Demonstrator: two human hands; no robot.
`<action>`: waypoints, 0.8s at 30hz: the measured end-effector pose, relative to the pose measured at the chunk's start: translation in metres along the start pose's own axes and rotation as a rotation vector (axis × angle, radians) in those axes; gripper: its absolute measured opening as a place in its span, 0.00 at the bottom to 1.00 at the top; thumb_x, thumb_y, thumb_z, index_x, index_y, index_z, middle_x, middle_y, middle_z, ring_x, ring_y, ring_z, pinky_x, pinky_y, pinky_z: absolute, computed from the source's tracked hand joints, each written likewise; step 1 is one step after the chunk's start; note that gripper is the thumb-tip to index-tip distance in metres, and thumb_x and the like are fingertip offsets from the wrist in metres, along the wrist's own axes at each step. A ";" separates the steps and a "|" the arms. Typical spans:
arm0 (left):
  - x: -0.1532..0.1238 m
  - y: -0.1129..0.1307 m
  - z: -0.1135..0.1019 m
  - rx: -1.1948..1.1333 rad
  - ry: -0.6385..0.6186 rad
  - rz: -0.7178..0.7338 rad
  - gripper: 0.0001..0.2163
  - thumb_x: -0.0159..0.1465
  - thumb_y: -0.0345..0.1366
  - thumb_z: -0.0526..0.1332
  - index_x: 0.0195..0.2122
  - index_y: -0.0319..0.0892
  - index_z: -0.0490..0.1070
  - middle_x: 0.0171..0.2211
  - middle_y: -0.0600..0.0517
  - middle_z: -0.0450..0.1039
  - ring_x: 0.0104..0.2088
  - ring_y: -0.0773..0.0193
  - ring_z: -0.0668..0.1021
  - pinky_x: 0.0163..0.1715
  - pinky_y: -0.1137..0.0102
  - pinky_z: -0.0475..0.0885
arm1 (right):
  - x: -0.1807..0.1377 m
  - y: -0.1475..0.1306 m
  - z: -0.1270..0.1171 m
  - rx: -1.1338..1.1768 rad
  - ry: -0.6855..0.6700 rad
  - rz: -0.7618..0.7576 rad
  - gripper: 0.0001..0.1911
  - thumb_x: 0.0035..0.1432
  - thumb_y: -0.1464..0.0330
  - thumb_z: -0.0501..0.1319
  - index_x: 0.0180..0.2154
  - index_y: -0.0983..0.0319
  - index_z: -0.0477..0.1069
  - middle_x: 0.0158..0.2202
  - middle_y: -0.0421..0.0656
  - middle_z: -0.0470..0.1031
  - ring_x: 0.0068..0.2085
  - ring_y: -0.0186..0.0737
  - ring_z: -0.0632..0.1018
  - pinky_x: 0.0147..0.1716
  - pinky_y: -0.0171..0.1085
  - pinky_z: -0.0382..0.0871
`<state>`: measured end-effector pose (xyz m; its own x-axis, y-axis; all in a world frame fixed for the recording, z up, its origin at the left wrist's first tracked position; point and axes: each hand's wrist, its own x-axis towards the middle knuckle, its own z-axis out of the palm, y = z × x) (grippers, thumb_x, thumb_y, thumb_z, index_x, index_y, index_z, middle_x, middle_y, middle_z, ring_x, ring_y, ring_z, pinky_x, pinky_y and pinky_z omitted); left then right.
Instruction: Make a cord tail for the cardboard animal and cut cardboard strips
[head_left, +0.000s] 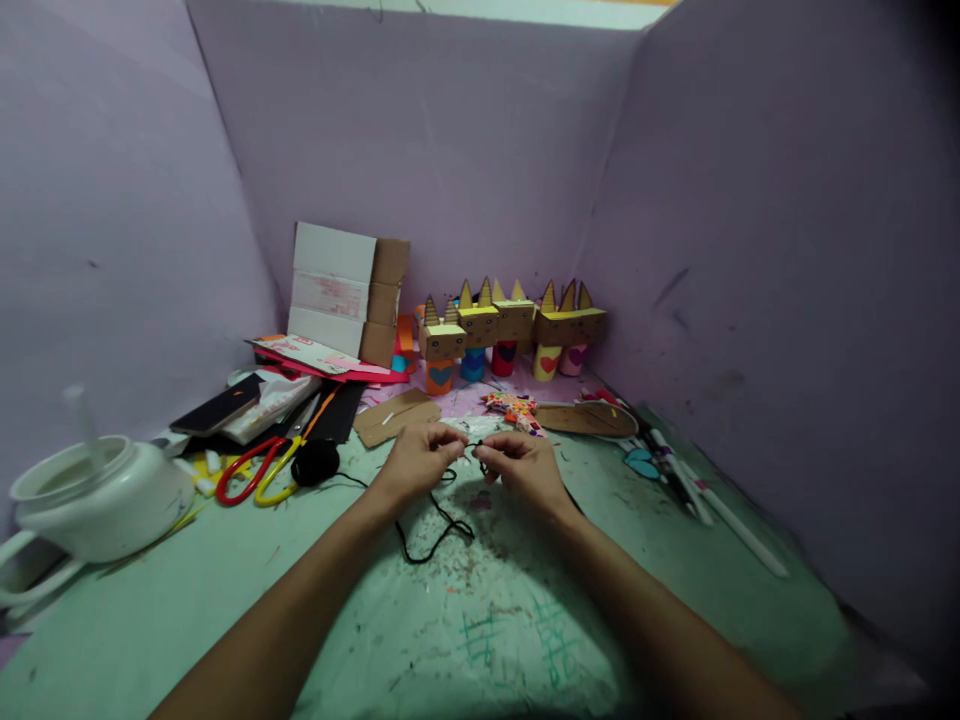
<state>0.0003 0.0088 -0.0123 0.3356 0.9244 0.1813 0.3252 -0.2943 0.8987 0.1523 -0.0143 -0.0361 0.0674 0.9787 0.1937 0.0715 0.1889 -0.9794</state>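
My left hand (420, 457) and my right hand (521, 463) meet over the green work surface (480, 620), both pinched shut on a thin black thread (439, 520). The thread loops down between my wrists and trails left to a black spool (315, 462). Just behind my hands lie flat brown cardboard pieces (396, 417) and a small multicoloured paper piece (511, 405).
A row of cardboard-headed figures on coloured tubes (510, 335) stands at the back wall. A folded cardboard box (349, 292), coloured paper, a phone (217, 410) and red and yellow scissors (259, 470) lie left. A white pot (97, 500) sits far left. Pens (705, 495) lie right.
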 end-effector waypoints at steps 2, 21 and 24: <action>0.000 -0.001 -0.001 -0.019 0.013 0.002 0.06 0.48 0.33 0.59 0.24 0.36 0.73 0.20 0.54 0.68 0.23 0.69 0.68 0.24 0.74 0.60 | 0.001 0.001 -0.002 0.019 0.008 0.015 0.09 0.39 0.65 0.65 0.22 0.65 0.72 0.15 0.36 0.67 0.15 0.28 0.66 0.16 0.30 0.57; -0.004 -0.001 0.006 -0.517 -0.067 -0.240 0.19 0.38 0.40 0.68 0.28 0.38 0.64 0.14 0.60 0.61 0.12 0.76 0.61 0.12 0.78 0.53 | -0.003 -0.004 0.002 0.196 -0.085 0.213 0.11 0.32 0.65 0.69 0.19 0.65 0.73 0.12 0.34 0.62 0.15 0.26 0.59 0.14 0.30 0.48; -0.004 0.000 0.011 -0.531 -0.047 -0.262 0.20 0.39 0.41 0.69 0.30 0.38 0.65 0.15 0.60 0.61 0.13 0.76 0.61 0.11 0.79 0.51 | -0.002 -0.003 0.002 0.257 -0.088 0.233 0.12 0.31 0.65 0.69 0.19 0.65 0.72 0.12 0.33 0.61 0.15 0.25 0.58 0.14 0.30 0.46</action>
<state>0.0080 0.0023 -0.0178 0.3464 0.9346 -0.0810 -0.0800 0.1155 0.9901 0.1503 -0.0170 -0.0341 -0.0339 0.9989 -0.0315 -0.1887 -0.0374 -0.9813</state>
